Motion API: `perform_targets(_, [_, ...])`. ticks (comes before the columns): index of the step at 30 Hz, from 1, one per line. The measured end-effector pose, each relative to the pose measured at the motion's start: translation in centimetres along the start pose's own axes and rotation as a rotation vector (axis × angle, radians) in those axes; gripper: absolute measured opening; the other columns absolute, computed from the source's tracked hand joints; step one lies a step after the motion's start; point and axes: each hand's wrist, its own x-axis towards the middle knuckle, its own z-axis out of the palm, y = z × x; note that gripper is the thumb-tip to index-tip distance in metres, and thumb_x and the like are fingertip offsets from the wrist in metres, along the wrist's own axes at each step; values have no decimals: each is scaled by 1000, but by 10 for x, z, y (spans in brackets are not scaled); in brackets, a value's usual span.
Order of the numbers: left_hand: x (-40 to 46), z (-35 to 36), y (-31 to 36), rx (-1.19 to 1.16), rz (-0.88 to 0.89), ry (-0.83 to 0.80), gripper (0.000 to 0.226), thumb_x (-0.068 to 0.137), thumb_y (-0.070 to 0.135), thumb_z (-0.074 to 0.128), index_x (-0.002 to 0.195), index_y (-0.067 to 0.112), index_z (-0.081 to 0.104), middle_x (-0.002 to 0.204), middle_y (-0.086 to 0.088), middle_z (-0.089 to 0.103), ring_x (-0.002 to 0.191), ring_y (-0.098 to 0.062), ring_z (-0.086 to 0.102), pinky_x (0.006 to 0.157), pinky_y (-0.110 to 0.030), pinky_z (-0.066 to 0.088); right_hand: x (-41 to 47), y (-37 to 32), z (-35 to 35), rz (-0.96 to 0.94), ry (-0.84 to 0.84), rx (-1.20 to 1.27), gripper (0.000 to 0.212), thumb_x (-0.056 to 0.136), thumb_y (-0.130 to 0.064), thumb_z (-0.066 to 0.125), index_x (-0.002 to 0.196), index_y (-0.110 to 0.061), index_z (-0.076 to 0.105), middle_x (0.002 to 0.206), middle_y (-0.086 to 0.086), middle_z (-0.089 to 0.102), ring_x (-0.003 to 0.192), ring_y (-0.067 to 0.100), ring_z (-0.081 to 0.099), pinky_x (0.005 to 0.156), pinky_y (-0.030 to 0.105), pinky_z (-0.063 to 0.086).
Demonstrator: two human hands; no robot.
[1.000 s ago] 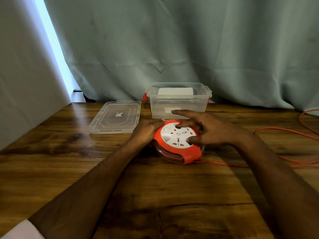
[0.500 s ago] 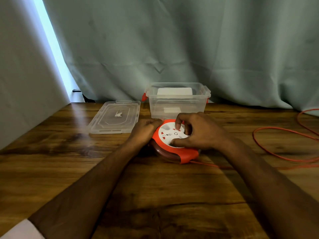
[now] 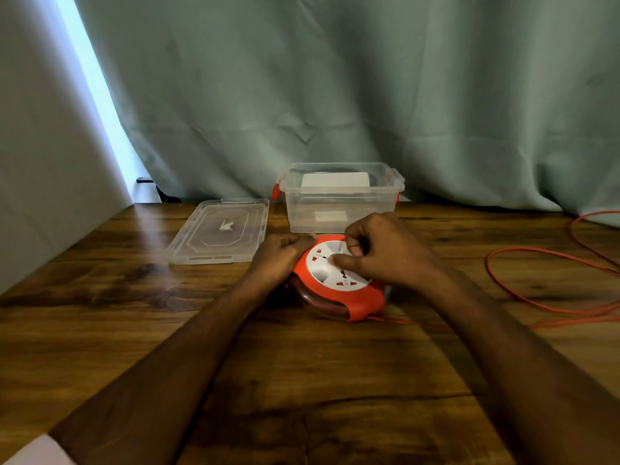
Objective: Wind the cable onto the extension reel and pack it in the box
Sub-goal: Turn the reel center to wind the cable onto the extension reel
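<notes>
A grey-green curtain (image 3: 335, 95) hangs across the whole far side, with a bright strip of light showing at its left edge. Below it a dark wooden counter (image 3: 302, 380) fills the near half of the view.

On the far part of the counter stands a clear plastic box (image 3: 340, 199) with red latches at its ends; it is open at the top, and a white rectangular patch shows through its far wall and a smaller one through its near wall. Just left of the box, its clear lid (image 3: 219, 231) lies flat on the counter.

At the right, the loose orange cable (image 3: 523, 290) lies in wide loops on the counter and runs off the right edge; a thin strand of it leads back to the near right side of the reel.

The extension reel (image 3: 339, 283), orange-rimmed with a white socket face, sits on the counter just near of the box, between the two hands. Dark turns of cable show under its orange rim.

The left hand (image 3: 280, 256) is clamped on the reel's left edge, fingers curled over the orange rim. The right hand (image 3: 382, 251) is curled over the far right of the white face, thumb pressed on the face near its middle and fingertips bent down onto it.
</notes>
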Motion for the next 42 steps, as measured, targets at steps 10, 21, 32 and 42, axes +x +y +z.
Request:
perform_targets(10, [1,1,-1,34,-14,15,25,102,39,60,93,25,78,82,3,81,74,-14,78,70,-30,60,1,26,-15,-138,-193,88,38,84,-19,82,101,-38,54,124,-12,65,107,12,67,65,31,65])
perform_targets(21, [-1,2,0,12,-19,-3,26,101,41,61,93,24,79,83,1,82,76,-18,80,79,-37,64,6,37,-8,-176,-261,201,41,85,-16,80,101,-40,51,136,-13,61,120,15,63,66,24,62])
perform_targets(32, [-1,2,0,16,-26,-9,32,101,44,61,97,19,81,85,-4,82,77,-21,80,85,-42,64,-3,21,-15,-131,-177,-10,53,63,-57,86,90,-32,47,94,-9,68,87,13,64,58,38,55])
perform_targets(42, [-2,2,0,-4,-19,11,30,100,44,62,97,22,82,90,0,82,84,-22,80,91,-47,62,-3,-7,1,-67,-80,-112,58,77,-69,74,56,-22,48,57,-11,47,58,5,46,58,26,33])
